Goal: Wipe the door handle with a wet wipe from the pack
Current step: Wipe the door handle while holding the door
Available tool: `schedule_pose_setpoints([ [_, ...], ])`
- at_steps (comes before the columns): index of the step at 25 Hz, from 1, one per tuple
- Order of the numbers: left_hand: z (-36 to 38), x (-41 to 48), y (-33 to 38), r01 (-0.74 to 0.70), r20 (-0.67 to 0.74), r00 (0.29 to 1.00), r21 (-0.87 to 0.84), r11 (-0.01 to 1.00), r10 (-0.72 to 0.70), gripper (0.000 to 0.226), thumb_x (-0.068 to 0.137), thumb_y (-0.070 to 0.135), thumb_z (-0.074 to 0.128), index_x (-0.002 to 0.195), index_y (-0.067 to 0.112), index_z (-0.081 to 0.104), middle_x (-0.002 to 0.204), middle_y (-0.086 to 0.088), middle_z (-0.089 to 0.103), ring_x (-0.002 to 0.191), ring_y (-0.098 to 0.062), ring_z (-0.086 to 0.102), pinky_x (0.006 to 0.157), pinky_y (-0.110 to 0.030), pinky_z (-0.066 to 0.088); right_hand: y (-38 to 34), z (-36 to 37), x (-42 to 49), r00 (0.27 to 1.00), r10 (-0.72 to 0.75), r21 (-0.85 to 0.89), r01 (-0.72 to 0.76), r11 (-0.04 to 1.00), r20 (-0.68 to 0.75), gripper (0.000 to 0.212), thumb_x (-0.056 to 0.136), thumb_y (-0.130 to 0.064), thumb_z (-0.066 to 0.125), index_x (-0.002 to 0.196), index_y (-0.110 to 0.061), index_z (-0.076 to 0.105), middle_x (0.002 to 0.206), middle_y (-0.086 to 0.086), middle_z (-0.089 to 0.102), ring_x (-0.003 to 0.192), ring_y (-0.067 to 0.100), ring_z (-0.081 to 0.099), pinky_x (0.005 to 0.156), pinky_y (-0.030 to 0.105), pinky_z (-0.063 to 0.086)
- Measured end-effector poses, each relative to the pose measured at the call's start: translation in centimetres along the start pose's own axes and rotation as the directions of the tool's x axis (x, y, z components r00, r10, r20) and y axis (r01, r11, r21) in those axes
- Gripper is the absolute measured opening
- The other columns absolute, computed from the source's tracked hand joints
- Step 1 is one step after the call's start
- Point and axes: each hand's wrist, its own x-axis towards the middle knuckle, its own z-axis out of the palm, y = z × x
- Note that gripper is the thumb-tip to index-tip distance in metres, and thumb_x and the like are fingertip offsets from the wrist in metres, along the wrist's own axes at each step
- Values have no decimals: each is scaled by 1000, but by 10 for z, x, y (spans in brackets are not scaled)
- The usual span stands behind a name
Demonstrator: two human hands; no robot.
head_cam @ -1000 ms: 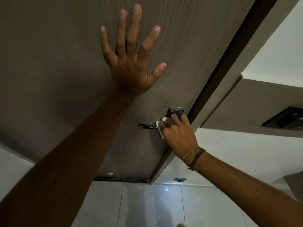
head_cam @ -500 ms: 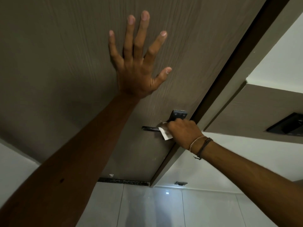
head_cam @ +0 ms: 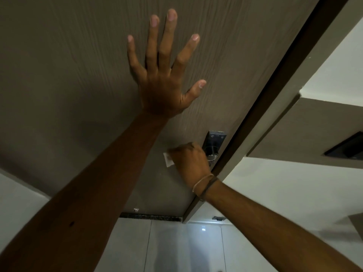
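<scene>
My left hand [head_cam: 163,75] lies flat against the brown wood-grain door [head_cam: 68,85], fingers spread, holding nothing. My right hand [head_cam: 189,163] is closed around a white wet wipe [head_cam: 168,160], whose corner sticks out at the left of my fist. The fist covers the lever of the dark metal door handle [head_cam: 214,146]; only the handle's back plate and round base show to the right of my knuckles. The wipe pack is not in view.
The door's free edge and dark frame [head_cam: 275,91] run diagonally to the right of the handle. A second brown panel with a black recessed fitting [head_cam: 347,148] is at the far right. White floor tiles [head_cam: 176,248] and a dark threshold strip [head_cam: 151,216] lie below.
My right hand has slid left along the lever with the wipe, and now hides the lever's tip, which showed before. My left hand has stayed pressed on the door.
</scene>
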Motion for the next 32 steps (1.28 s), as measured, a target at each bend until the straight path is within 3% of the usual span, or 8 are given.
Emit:
schedule_pose_setpoints([
  [4,0,-1,0,-13,7,1000,8,1000,13,87,90,84,35,168,44,31,170,-8,35,172,-23,17,135,-64,7,43,-5,-24,996,-81,-157,84,984,28,17,83,-13,75,99,-9,77,89,15,79,82,32,75,96,41,53],
  [6,0,0,1,-21,7,1000,21,1000,21,85,91,84,34,165,43,36,167,-10,39,165,-30,27,134,-64,8,68,-10,-37,997,-66,-279,77,957,51,40,66,-8,87,104,-4,75,89,19,78,81,36,75,94,44,55],
  [12,-2,1,4,-13,7,1000,10,1000,13,82,91,82,33,162,41,40,166,-12,40,161,-33,27,135,-63,6,13,18,-2,994,-32,88,42,995,-102,4,83,-5,76,87,-4,77,79,17,76,73,35,73,74,42,62],
  [16,-3,1,2,-19,5,1000,17,1000,19,82,91,82,34,162,40,41,167,-10,39,169,-27,24,135,-63,7,59,-2,-29,993,-117,-394,115,912,19,38,73,-14,84,109,-11,72,101,15,75,105,34,60,102,50,41],
  [19,-5,2,1,-27,1,1000,11,1000,27,83,91,81,34,164,41,38,168,-10,37,171,-24,19,136,-62,6,74,-20,-42,994,-88,-494,108,863,63,47,75,-14,80,119,-14,64,101,13,73,103,34,48,81,46,35],
  [24,-4,1,1,-37,8,999,27,999,36,83,92,82,32,162,39,39,167,-11,39,164,-32,29,135,-62,7,59,-27,-24,977,32,-353,45,935,211,28,92,-20,67,120,-20,62,100,9,76,86,32,72,70,37,54],
  [28,-4,-1,1,-36,17,999,13,999,36,85,91,82,34,165,40,37,171,-9,34,172,-20,10,136,-62,5,64,-29,-28,989,54,-266,-15,964,141,31,87,-17,73,117,-18,68,94,14,76,79,37,73,65,40,55],
  [32,-3,0,0,-30,18,999,23,999,30,85,91,83,32,164,40,36,170,-9,36,172,-18,6,136,-62,6,79,-12,-69,992,45,-235,-72,969,-116,47,76,-15,82,121,-21,70,68,11,71,51,28,67,47,31,53],
])
